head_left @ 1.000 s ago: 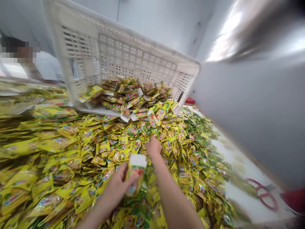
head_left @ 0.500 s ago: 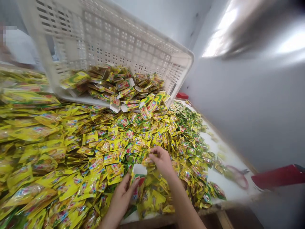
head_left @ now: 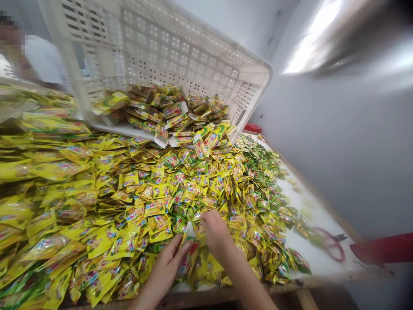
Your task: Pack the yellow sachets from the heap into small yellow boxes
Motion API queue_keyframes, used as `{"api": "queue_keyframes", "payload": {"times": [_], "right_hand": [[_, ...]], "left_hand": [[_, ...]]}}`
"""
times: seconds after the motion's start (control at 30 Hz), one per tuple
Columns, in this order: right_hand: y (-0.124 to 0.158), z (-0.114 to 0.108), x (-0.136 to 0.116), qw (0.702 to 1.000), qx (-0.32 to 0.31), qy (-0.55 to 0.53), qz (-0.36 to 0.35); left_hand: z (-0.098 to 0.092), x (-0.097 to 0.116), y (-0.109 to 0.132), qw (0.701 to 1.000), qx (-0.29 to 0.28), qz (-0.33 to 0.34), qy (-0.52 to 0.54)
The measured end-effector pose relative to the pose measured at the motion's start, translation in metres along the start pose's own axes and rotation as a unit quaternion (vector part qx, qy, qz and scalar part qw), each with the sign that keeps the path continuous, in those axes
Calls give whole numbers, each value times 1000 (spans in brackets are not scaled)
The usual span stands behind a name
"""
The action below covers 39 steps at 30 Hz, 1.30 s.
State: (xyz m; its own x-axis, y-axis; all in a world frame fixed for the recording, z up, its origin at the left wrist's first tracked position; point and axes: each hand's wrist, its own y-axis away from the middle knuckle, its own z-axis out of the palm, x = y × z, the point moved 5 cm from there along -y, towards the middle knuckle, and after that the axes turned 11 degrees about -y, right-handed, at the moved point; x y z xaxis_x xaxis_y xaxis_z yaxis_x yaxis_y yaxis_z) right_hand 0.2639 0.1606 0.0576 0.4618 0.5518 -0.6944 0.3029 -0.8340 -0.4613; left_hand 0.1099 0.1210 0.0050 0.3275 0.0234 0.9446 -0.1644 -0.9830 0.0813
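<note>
Near the table's front edge my left hand (head_left: 167, 260) is closed around a small printed carton (head_left: 187, 254), yellow and green with a red patch. The carton stands tilted upward, its white end flap raised. Just right of the carton's top, my right hand (head_left: 215, 230) is closed, thumb and fingers pinched together. Whatever lies between those fingertips is hidden by the hand and by the similar packets behind. Both hands are over a wide heap of small yellow and green sachets (head_left: 158, 206).
A white perforated plastic basket (head_left: 180, 47) lies tipped on the heap, with several small cartons (head_left: 176, 110) inside. Pink-handled scissors (head_left: 337, 252) and a red object (head_left: 382, 249) are at the table's right. A wall (head_left: 338, 150) borders that side. Another person (head_left: 43, 60) is at far left.
My right hand has moved down and closer to the carton, its fingers curling in more. The carton has turned, so its flap looks narrower. The whole view has shifted slightly.
</note>
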Motion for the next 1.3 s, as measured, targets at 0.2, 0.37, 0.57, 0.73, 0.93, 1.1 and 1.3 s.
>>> {"api": "queue_keyframes", "payload": {"times": [0.2, 0.37, 0.57, 0.73, 0.93, 1.1, 1.3], "right_hand": [[0, 7, -7, 990, -105, 91, 5], [2, 7, -9, 996, -73, 53, -1], [10, 14, -17, 973, -181, 109, -92], [5, 8, -29, 950, -215, 151, -171], [7, 16, -34, 938, -249, 139, -200], [11, 12, -28, 980, -190, 65, -11], [8, 3, -39, 978, -208, 12, 18]], "left_hand": [[3, -2, 3, 999, -26, 16, -15], [3, -4, 4, 999, -19, -18, -23], [1, 0, 7, 999, -29, 14, -31], [10, 3, 8, 994, -85, 59, 30], [12, -7, 6, 996, -30, 27, 78], [6, -6, 11, 999, 44, -3, -4], [12, -2, 15, 999, 30, 26, -22]]}}
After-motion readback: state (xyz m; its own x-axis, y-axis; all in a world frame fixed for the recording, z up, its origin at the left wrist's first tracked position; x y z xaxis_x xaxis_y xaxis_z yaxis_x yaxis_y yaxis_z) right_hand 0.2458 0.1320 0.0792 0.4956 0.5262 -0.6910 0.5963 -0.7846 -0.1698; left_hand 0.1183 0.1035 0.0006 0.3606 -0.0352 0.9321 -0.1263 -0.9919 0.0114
